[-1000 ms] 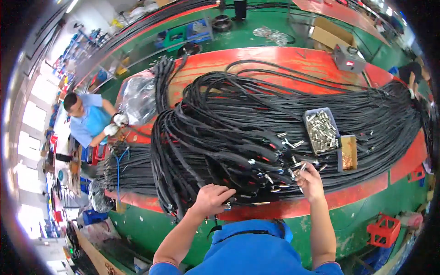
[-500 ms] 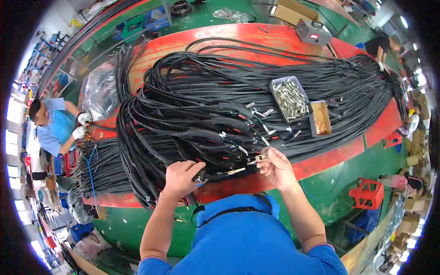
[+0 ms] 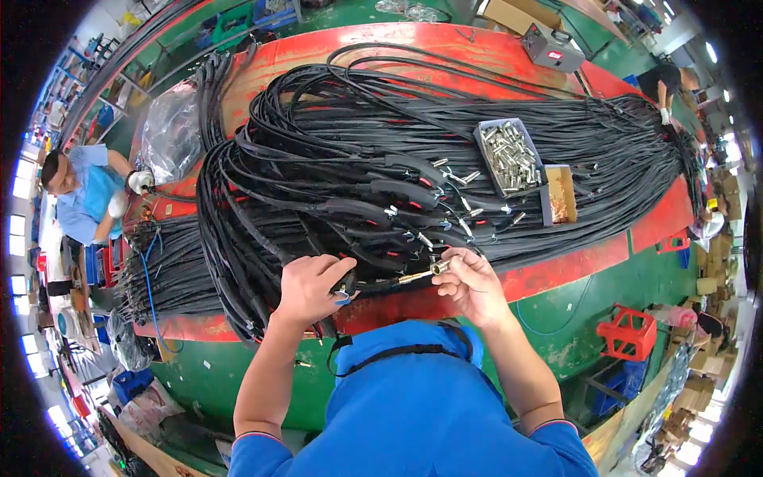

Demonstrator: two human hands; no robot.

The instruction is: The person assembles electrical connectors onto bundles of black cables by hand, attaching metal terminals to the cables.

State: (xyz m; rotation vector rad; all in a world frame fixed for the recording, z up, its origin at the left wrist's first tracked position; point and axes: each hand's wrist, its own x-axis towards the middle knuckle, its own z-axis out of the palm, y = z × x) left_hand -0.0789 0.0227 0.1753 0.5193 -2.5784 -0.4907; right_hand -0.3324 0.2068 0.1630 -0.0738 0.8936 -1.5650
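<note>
Closed around a black welding torch handle, my left hand point(image 3: 311, 288) is at the table's near edge. Toward the right, the torch's thin brass-coloured tip point(image 3: 410, 278) sticks out. My right hand point(image 3: 475, 285) pinches a short metal nozzle point(image 3: 439, 268), its open end showing. The nozzle is at the end of the tip; I cannot tell whether it is over it or just touching. Beyond my hands, several more black torches point(image 3: 405, 191) with red triggers and bare metal ends lie on the cable pile point(image 3: 318, 159).
A box of metal nozzles point(image 3: 509, 159) and a small carton of copper-coloured parts point(image 3: 559, 195) rest on the cables. The red table point(image 3: 548, 280) runs beneath. At the left a person in white gloves point(image 3: 140, 182) handles cable; another person point(image 3: 666, 79) is far right. A red stool point(image 3: 626, 334) stands right.
My right hand has brought the nozzle left, up to the torch's tip. My left hand keeps its grip on the handle. The whole view has shifted slightly.
</note>
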